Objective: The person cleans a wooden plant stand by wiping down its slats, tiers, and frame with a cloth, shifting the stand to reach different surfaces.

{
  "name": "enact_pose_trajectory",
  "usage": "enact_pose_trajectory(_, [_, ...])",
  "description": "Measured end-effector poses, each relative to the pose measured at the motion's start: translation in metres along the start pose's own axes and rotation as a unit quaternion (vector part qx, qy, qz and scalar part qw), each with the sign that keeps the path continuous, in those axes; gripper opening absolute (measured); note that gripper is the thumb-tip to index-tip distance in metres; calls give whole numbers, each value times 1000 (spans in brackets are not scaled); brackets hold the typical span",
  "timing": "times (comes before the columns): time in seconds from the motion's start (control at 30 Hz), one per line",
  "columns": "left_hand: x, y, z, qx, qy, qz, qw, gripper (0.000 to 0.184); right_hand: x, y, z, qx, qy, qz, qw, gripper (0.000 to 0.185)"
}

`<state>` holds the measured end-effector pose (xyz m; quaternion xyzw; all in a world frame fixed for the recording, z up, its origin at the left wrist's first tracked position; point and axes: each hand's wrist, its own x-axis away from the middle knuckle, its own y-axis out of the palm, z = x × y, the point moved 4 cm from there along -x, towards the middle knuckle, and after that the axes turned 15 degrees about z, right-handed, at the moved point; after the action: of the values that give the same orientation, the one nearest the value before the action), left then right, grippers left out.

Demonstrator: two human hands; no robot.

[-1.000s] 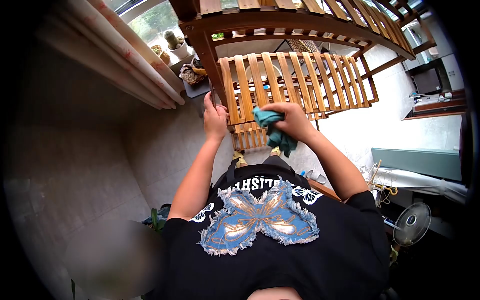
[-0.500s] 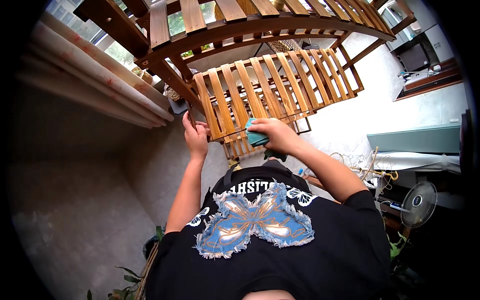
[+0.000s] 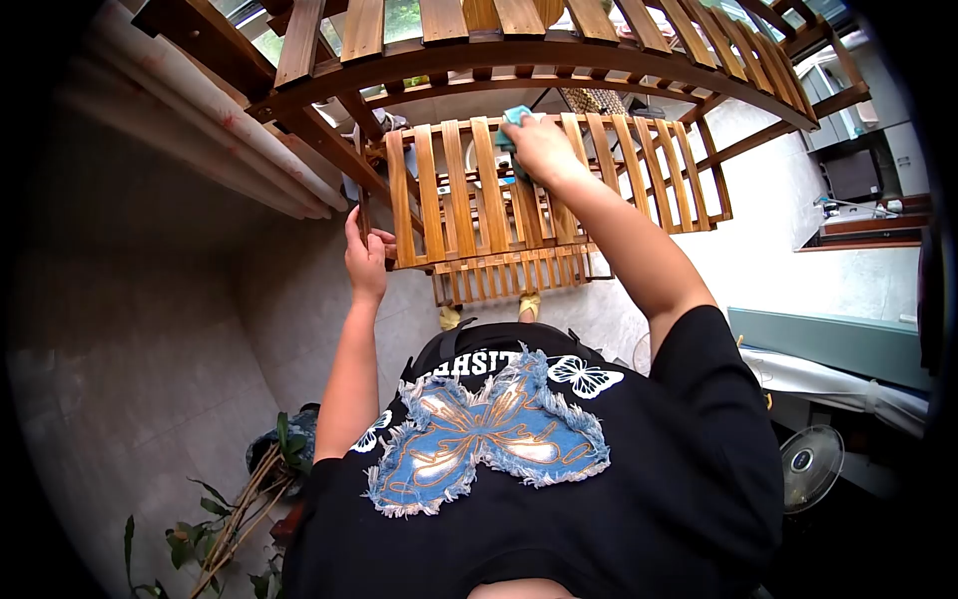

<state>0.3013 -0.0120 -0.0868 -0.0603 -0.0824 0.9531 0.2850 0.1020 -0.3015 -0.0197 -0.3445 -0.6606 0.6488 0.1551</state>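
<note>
A teal cloth [image 3: 517,117] is bunched under my right hand [image 3: 545,152], pressed on the far part of a slatted wooden shelf [image 3: 463,205]. My fingers close over the cloth, so part of it is hidden. At the shelf's left end, my left hand [image 3: 366,262] grips the dark wooden post [image 3: 363,185] of the rack, thumb on one side and fingers on the other. Above, a higher slatted tier [image 3: 439,60] of the same rack crosses the view. A lower slatted tier [image 3: 514,276] shows beneath the middle one.
A pale curtain [image 3: 230,130] hangs at the left by the window. Potted plant stems [image 3: 235,519] rise at lower left. On the right are a fan [image 3: 810,469] and a teal-topped bench [image 3: 833,344]. My yellow slippers [image 3: 530,305] stand on the tiled floor below the rack.
My right hand with the cloth has moved from the shelf's near edge to its far side. The left hand still holds the post. The view has shifted slightly.
</note>
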Motion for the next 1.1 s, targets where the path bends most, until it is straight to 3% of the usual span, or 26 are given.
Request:
enact_pose_trajectory(0.07, [2,-1,-4,4,-4,14,1000,52,49,-8,-15,-10,-53,-10,999,45])
enact_pose_trajectory(0.13, [1,0,-10,11,-4,24,1000,51,114,-26,-26,-3,-119,74,990,37])
enact_pose_trajectory(0.17, [0,1,-17,32,-13,29,999,50,141,-27,-28,-17,-139,59,988,40])
enact_pose_trajectory(0.23, [-2,-8,-17,56,-22,36,998,50,165,-64,-36,-81,-163,-60,981,41])
enact_pose_trajectory(0.3, [-2,-6,-16,44,-30,28,998,50,138,-98,-14,-166,-62,-289,941,51])
enact_pose_trajectory(0.37, [-4,-7,-17,44,-29,27,998,50,100,-110,16,-184,13,-183,966,48])
enact_pose_trajectory(0.47, [-8,-11,-23,68,-41,25,996,51,43,-86,51,-135,-21,109,985,48])
enact_pose_trajectory(0.57, [-7,-9,-25,85,-63,27,994,50,9,-44,68,-75,57,72,993,46])
enact_pose_trajectory(0.63, [-7,-12,-23,70,-52,20,996,50,11,-31,58,-30,29,-55,998,41])
enact_pose_trajectory(0.67, [-8,-15,-23,65,-55,17,996,50,27,-12,53,-37,5,10,999,35])
enact_pose_trajectory(0.77, [-9,-13,-23,66,-55,20,996,49,90,-36,25,-17,-41,-58,997,34])
enact_pose_trajectory(0.8, [-8,-13,-22,70,-53,24,996,49,118,-48,21,-47,-87,0,995,13])
enact_pose_trajectory(0.83, [-8,-12,-21,72,-54,24,996,49,137,-59,22,-80,-102,-52,990,14])
enact_pose_trajectory(0.87, [-9,-12,-19,68,-50,21,996,49,142,-76,27,-111,-60,-191,973,23])
enact_pose_trajectory(0.9, [-8,-11,-19,63,-47,19,997,49,138,-104,33,-113,-31,-244,963,33])
enact_pose_trajectory(0.97, [-9,-12,-22,56,-33,18,998,49,119,-121,64,-127,35,-223,966,36])
enact_pose_trajectory(1.1, [-7,-14,-18,53,-54,3,997,49,43,-105,120,-174,149,2,973,44])
